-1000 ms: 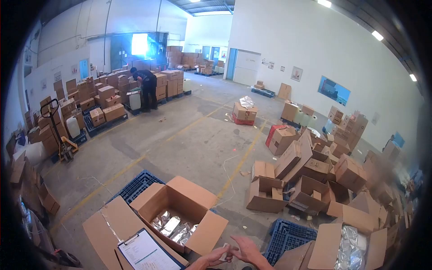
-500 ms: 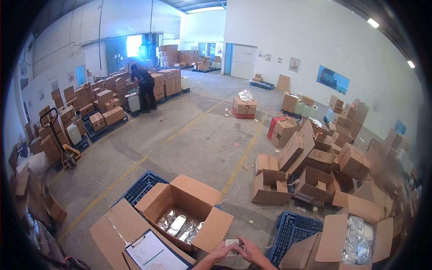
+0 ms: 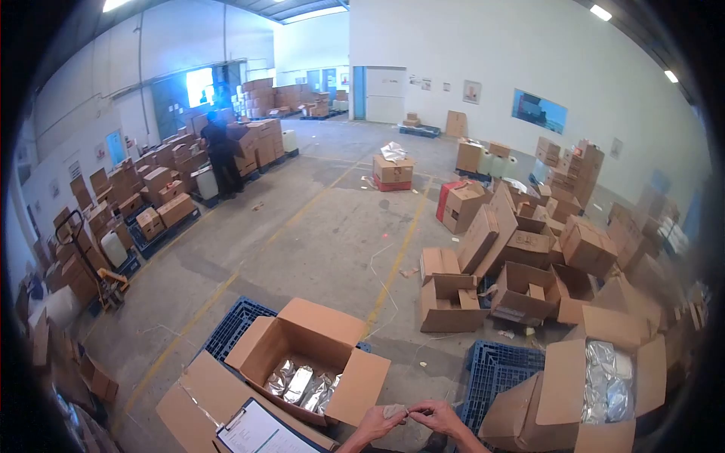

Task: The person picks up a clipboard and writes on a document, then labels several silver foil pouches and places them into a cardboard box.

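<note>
At the bottom centre, my left hand (image 3: 375, 425) is closed on a small pale flat piece (image 3: 393, 411), whose kind I cannot make out. My right hand (image 3: 438, 417) is pinched closed right beside it, fingertips almost meeting the piece. What sits between those fingertips is too small to name. Left of my hands stands an open cardboard box (image 3: 361, 386) with several silver foil pouches (image 3: 300, 383) inside. A clipboard (image 3: 260, 429) with a printed sheet lies on a box flap in front of it.
Blue pallets (image 3: 495, 377) lie on the floor. A second open box (image 3: 557, 381) with silver pouches stands right, before a heap of empty cartons (image 3: 529, 291). Far left, a person (image 3: 221, 155) stands by stacked boxes; a pallet jack (image 3: 112, 287) is nearer.
The view has tilted down and turned slightly right. My fingers have shifted around the pale piece, which now shows less of its face. The person at the stacks has straightened somewhat.
</note>
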The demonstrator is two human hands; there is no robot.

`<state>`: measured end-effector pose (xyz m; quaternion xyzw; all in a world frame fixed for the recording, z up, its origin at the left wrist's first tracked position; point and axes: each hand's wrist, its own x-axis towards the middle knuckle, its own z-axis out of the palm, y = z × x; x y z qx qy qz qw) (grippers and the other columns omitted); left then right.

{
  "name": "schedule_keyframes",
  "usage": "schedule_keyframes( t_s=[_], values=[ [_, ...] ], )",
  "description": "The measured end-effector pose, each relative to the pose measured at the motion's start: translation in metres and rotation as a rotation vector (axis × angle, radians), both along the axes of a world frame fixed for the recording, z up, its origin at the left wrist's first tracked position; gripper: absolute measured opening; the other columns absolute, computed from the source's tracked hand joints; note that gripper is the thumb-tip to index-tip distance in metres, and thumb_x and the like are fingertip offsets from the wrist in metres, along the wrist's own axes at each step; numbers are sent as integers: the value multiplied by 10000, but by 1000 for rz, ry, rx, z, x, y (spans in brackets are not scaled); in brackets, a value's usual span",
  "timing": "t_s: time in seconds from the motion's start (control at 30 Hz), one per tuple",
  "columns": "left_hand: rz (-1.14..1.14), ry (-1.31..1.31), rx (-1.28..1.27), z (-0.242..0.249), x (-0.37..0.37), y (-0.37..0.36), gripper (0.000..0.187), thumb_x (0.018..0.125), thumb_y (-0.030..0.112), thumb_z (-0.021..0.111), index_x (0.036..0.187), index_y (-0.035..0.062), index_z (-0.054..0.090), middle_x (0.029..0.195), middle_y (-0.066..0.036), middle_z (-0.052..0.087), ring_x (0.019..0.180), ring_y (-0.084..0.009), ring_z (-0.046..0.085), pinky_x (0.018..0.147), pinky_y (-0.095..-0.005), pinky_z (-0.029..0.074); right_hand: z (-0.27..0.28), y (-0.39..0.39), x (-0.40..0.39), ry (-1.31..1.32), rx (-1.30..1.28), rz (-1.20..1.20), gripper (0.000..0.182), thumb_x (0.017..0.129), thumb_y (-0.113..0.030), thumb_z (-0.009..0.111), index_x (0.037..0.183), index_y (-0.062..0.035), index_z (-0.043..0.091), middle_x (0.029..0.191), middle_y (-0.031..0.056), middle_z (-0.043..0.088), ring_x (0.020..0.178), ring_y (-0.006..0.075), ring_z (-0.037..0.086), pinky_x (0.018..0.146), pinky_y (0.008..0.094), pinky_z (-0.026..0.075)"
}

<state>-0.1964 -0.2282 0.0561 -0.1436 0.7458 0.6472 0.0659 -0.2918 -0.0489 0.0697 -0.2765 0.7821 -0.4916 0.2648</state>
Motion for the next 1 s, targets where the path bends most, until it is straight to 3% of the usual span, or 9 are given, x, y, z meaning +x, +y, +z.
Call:
schedule_keyframes(
  t_s=[0.1,0.17,0.2,0.3,0.4,0.57,0.6,0.77,1.0],
  values=[
    [-132,-25,63,-5,-11,3,338,893,357,628,987,41,701,792,-47,705,754,-119,645,696,-290,500,0,20,-4,-57,-28,48,202,838,-204,707,949,-36,701,889,59,684,812,125,629,718,258,501],
    [-425,-5,-99,-2,-26,1,335,897,350,631,965,29,697,784,-46,697,744,-114,635,693,-286,496,-4,34,-6,-76,45,71,217,824,-214,727,936,-31,699,874,50,679,807,123,620,727,262,489],
    [-448,-13,-102,0,-33,3,335,897,350,631,965,29,697,784,-46,697,744,-114,635,693,-286,496,-4,41,-6,-85,39,49,217,824,-214,727,936,-31,699,874,50,679,807,123,620,727,262,489],
    [-669,-18,53,9,-54,13,311,902,317,635,930,14,698,791,-43,696,750,-111,634,695,-276,496,-2,63,-7,-119,74,60,238,820,-232,732,939,-31,690,853,43,671,794,119,610,726,275,485],
    [-800,-90,184,21,-77,36,280,903,273,641,906,0,701,791,-46,696,759,-111,639,693,-269,500,-8,88,-7,-259,-68,-61,247,815,-240,728,940,-33,680,835,44,664,803,121,608,737,284,486],
    [-773,-116,-38,37,-123,102,267,893,266,654,889,5,709,759,-26,694,735,-107,645,675,-267,506,-7,147,-36,-35,-52,-102,263,808,-257,681,910,-16,659,842,58,656,796,146,612,733,296,494],
    [-854,-133,-61,38,-133,116,267,893,266,654,889,5,709,759,-26,694,735,-107,645,675,-267,506,-7,161,-42,-44,-76,-184,263,808,-257,681,910,-16,659,842,58,656,796,146,612,733,296,494],
    [-950,48,-309,63,-177,201,244,862,294,680,844,55,730,681,-36,685,639,-104,627,612,-286,494,-2,234,-60,275,-112,-282,197,763,-194,667,820,-11,623,798,117,619,764,236,622,715,336,496],
    [-1112,383,-500,100,-216,323,194,853,269,659,847,83,717,680,-125,661,602,-280,651,576,-348,499,34,321,-49,468,-213,-716,166,727,-141,643,752,-5,549,745,114,568,701,263,592,651,363,473]
  ],
)
